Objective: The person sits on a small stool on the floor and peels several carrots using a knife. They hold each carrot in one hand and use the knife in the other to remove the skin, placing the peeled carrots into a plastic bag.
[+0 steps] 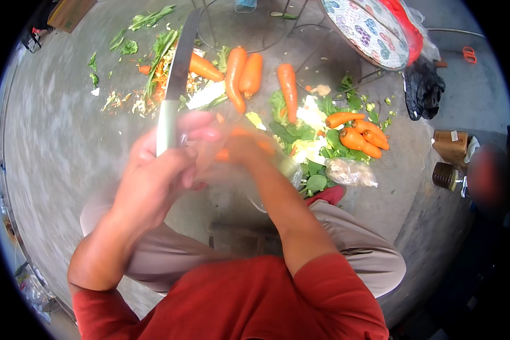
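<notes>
My left hand [163, 163] holds a kitchen knife by its pale green handle [166, 127]; the blade [183, 55] points away from me, and the fingertips reach out beside the handle. My right hand [238, 148] is close by at the centre, badly blurred, with orange carrot and a thin clear plastic bag around it; its grip cannot be made out. Beyond the hands, large carrots [236, 78] lie on the floor beside shredded peelings and leaves. Another long carrot [287, 91] rests to the right. Smaller carrots [355, 138] lie on green leaves.
A clear bag of pale food [352, 172] lies by my red shoe [331, 194]. A patterned round stool [365, 32] stands far right, near a black plastic bag [424, 87] and orange-handled scissors [469, 54]. A box [450, 144] and a dark jar [445, 175] sit at right.
</notes>
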A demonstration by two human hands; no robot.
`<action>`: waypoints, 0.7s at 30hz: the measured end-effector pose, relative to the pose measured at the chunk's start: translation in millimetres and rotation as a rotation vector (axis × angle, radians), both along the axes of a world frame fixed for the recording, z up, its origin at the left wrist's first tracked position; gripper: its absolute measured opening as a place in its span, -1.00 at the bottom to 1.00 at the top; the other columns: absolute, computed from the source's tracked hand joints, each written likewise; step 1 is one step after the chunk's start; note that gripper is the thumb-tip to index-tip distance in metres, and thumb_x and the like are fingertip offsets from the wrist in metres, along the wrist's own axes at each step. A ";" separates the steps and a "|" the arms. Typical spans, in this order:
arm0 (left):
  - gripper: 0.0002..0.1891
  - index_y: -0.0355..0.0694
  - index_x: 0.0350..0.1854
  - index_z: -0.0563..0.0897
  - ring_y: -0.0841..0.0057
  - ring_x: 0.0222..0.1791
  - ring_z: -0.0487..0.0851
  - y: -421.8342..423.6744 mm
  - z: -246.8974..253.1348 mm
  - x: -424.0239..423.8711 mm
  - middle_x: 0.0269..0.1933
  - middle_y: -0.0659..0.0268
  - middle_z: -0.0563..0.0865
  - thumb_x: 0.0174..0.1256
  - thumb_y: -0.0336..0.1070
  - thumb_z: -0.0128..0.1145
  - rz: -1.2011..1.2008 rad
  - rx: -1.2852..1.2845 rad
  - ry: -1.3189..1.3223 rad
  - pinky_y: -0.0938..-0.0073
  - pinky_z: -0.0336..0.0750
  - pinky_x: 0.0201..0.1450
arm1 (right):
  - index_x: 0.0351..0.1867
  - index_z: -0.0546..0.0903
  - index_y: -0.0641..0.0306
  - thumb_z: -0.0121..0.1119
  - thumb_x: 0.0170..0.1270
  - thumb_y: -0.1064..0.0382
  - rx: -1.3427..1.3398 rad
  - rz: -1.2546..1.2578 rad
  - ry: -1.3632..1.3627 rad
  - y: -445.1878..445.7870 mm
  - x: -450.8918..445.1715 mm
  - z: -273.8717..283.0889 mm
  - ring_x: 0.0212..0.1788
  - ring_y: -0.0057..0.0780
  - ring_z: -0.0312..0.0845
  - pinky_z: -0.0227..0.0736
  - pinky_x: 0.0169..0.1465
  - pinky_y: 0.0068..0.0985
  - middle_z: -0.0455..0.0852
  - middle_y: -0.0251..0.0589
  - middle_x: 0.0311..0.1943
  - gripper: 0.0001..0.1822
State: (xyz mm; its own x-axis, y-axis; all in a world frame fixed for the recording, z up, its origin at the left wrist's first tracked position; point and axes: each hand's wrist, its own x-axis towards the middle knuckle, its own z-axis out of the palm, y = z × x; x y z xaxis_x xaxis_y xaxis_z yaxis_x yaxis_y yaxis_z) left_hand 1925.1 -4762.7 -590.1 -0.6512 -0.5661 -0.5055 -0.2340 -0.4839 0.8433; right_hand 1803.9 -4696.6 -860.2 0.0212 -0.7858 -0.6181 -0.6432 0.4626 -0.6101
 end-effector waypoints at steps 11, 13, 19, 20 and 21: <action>-0.52 -0.41 0.13 0.45 0.68 -0.57 0.42 -1.8 -1.2 -2.8 -0.06 0.11 0.64 0.07 -0.50 -0.06 0.025 0.008 -0.023 0.67 0.37 -0.45 | -0.19 0.59 0.31 0.06 0.20 0.30 -0.418 -0.314 -0.069 31.9 -1.6 -41.8 -0.16 -0.26 0.58 0.46 -0.07 -0.35 0.65 -0.10 -0.22 -0.80; -0.52 -0.38 0.15 0.44 0.68 -0.53 0.43 -4.1 -1.1 1.1 -0.05 0.20 0.63 0.07 -0.51 -0.08 0.010 0.025 -0.036 0.60 0.41 -0.42 | -0.26 0.60 0.33 0.05 0.24 0.27 -0.297 -0.296 -0.387 37.9 -18.6 26.5 -0.24 -0.35 0.59 0.48 -0.14 -0.41 0.65 -0.12 -0.29 -0.82; -0.52 -0.39 0.13 0.46 0.63 -0.53 0.47 5.4 4.1 -4.2 -0.08 0.08 0.64 0.07 -0.43 0.02 0.027 0.034 -0.061 0.66 0.38 -0.39 | -0.37 0.59 0.34 0.08 0.31 0.22 -0.659 -1.328 -0.655 61.6 -120.2 52.2 -0.45 -0.60 0.55 0.51 -0.28 -0.60 0.65 -0.27 -0.45 -0.79; -0.52 -0.38 0.13 0.46 0.62 -0.53 0.47 6.9 6.0 -4.3 -0.08 0.09 0.64 0.07 -0.43 0.03 0.030 0.040 -0.065 0.66 0.39 -0.39 | -0.29 0.61 0.36 0.22 0.19 0.16 -0.597 -1.435 -0.393 57.7 -136.9 16.9 -0.40 -0.45 0.59 0.51 -0.22 -0.52 0.68 -0.17 -0.40 -0.74; -0.52 -0.37 0.12 0.47 0.62 -0.52 0.47 7.7 5.2 -6.0 -0.08 0.09 0.64 0.06 -0.42 0.04 0.027 0.052 -0.067 0.65 0.39 -0.39 | -0.23 0.60 0.35 0.25 0.12 0.16 -0.588 -1.380 -0.141 56.2 -145.0 -20.2 -0.36 -0.37 0.59 0.51 -0.18 -0.46 0.67 -0.13 -0.37 -0.70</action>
